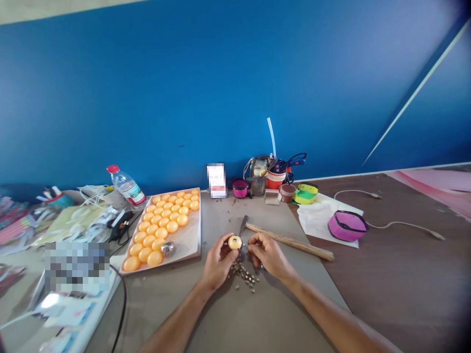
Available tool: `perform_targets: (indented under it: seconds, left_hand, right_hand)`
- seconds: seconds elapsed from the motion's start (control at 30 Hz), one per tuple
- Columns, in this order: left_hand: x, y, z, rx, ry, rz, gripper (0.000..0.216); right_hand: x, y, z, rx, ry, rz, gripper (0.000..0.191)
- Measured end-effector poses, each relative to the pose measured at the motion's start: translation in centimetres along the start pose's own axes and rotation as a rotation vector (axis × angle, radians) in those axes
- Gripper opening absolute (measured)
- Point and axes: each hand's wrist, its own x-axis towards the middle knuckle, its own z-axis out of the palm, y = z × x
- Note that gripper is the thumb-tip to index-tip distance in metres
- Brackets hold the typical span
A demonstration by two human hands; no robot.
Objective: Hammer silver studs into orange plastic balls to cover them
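Observation:
My left hand (pixel 216 264) is closed around an orange ping-pong ball (pixel 235 240) that has a small shiny metal stud on its upper side. Just right of the ball is my right hand (pixel 271 257), thumb and forefinger pinched together; what they hold is too small to make out. A pile of small metal studs (pixel 245 276) lies on the grey mat below and between both hands. Beyond my hands rests a hammer (pixel 290 239) with a wooden handle. To the left, a white tray (pixel 191 240) carries several orange balls (pixel 162 233) and one silver, stud-covered ball (pixel 168 249).
A water bottle (pixel 127 187) leans behind the tray. Bags, cables and papers crowd the left side. Along the blue wall stand a phone-like screen (pixel 217 180), jars and an orange cup (pixel 275 180). On the right, a purple fabric bowl (pixel 347 226) sits on white paper (pixel 312 218).

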Motion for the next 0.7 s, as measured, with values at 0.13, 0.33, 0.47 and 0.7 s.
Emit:
perform_targets:
  seconds: [0.13, 0.33, 0.47, 0.7]
  left_hand:
    - [0.0, -0.08, 0.01, 0.024, -0.015, -0.006, 0.044]
    - [-0.11, -0.54, -0.05, 0.1, -0.035, 0.051, 0.044]
    - [-0.25, -0.58, -0.11, 0.216, -0.042, 0.115, 0.043]
    - [-0.35, -0.4, -0.13, 0.335, -0.027, 0.168, 0.042]
  right_hand:
    - [0.12, -0.58, -0.25, 0.155, -0.004, 0.012, 0.022]
    - [-0.14, -0.99, -0.14, 0.287, -0.054, 0.042, 0.022]
    - [-0.25, -0.87, 0.23, 0.29, -0.05, 0.065, 0.024]
    - [-0.53, -0.92, 0.31, 0.157, -0.041, 0.062, 0.016]
